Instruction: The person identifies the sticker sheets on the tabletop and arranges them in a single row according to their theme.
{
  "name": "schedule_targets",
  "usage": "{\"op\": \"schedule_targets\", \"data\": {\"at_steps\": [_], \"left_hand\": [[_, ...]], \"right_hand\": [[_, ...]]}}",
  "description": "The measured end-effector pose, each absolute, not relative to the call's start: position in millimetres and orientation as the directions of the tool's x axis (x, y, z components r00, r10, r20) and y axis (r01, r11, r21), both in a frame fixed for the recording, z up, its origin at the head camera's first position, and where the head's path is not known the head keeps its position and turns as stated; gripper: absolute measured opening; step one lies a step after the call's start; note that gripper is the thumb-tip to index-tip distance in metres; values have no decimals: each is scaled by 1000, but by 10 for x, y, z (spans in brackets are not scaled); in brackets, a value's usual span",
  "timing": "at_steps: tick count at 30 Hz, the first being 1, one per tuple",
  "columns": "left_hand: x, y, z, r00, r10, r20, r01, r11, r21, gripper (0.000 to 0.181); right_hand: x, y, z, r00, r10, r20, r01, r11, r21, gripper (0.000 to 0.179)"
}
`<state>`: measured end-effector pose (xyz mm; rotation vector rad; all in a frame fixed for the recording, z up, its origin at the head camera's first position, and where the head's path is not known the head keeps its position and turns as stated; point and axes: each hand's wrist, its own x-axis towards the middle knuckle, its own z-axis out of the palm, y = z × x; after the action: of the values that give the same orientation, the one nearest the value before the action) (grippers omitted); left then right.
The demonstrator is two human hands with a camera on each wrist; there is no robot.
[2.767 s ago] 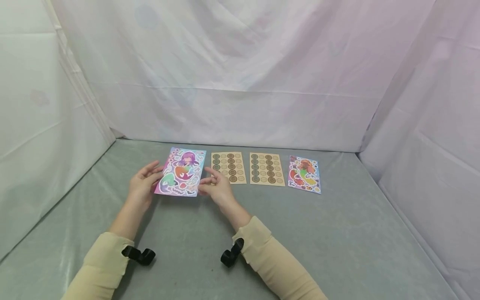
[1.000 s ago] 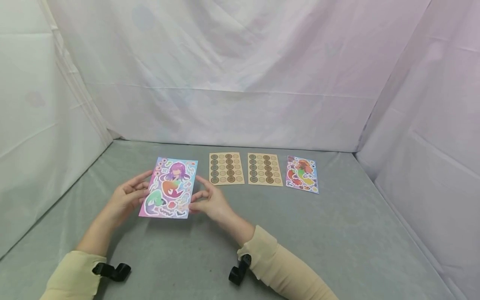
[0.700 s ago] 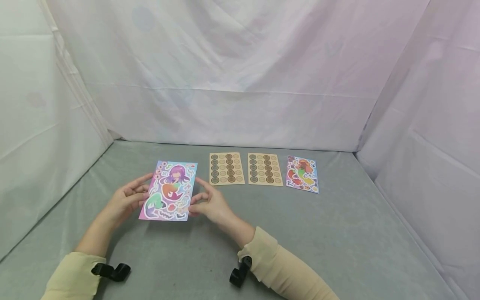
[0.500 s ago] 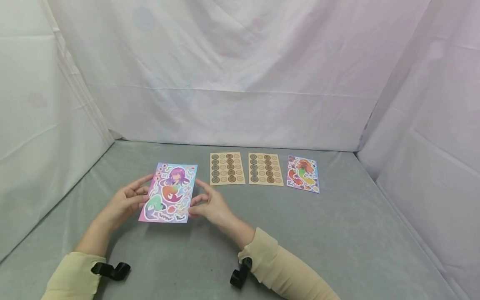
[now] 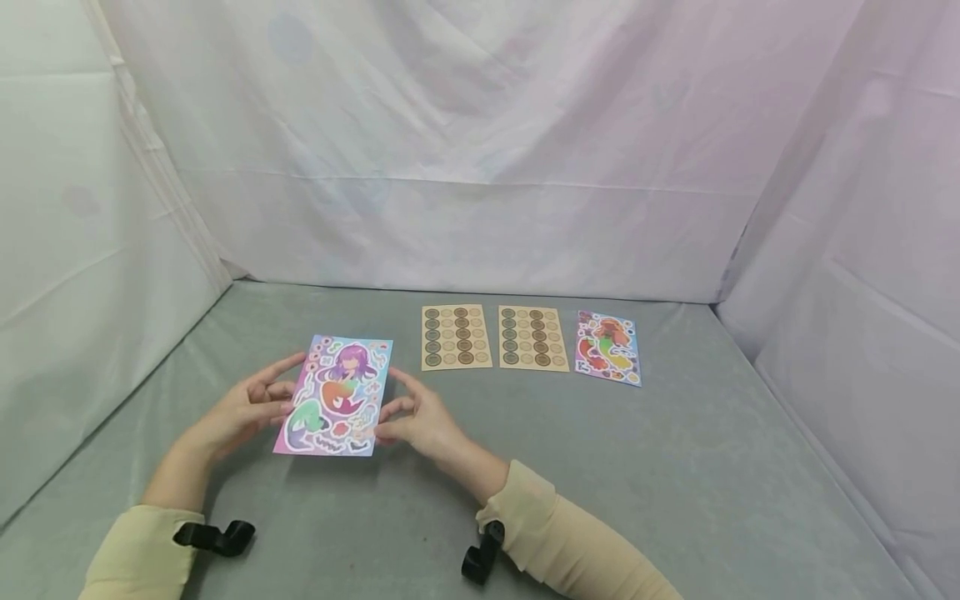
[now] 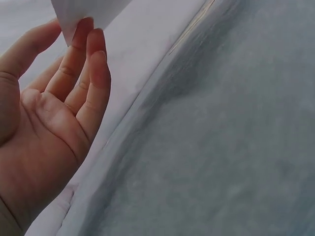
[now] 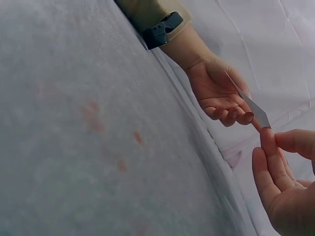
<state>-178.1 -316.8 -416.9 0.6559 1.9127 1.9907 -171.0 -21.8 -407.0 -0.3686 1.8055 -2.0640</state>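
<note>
A sticker sheet (image 5: 337,400) with a purple-haired mermaid and a pink-to-blue ground is held up above the grey table, slightly tilted. My left hand (image 5: 243,410) pinches its left edge between thumb and fingers. At the opposite edge my right hand (image 5: 426,421) pinches it near the lower right corner, the index finger stretched along the side. In the left wrist view the pale back of the sheet (image 6: 88,14) shows between thumb and fingertips of the left hand (image 6: 54,103). The right wrist view shows the sheet (image 7: 251,103) almost edge-on, off the table, between both hands.
Two tan sheets of round stickers, one left (image 5: 456,337) and one right (image 5: 533,338), lie flat at the back of the grey table (image 5: 600,483). Right of them lies another mermaid sticker sheet (image 5: 608,348). White cloth (image 5: 480,150) encloses the back and sides.
Both hands have brought the mermaid sticker sheet toward me and a little to the left, still pinching its two sides. In the last half second it has come slightly nearer. The other sheets stay put.
</note>
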Motion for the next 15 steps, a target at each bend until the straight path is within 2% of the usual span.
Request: {"op": "schedule_targets", "data": {"at_steps": [9,15], "left_hand": [[-1771,-3244,-4189,-808,583,92,70,-60,996,72],[-1762,-3295,-4209,-805,592,49,35,-35,999,75]], "right_hand": [[-1692,-233,-4132,-888,-453,-76,117,-63,-991,88],[-1670,-251,-4147,-873,-478,-91,126,-41,-991,88]]}}
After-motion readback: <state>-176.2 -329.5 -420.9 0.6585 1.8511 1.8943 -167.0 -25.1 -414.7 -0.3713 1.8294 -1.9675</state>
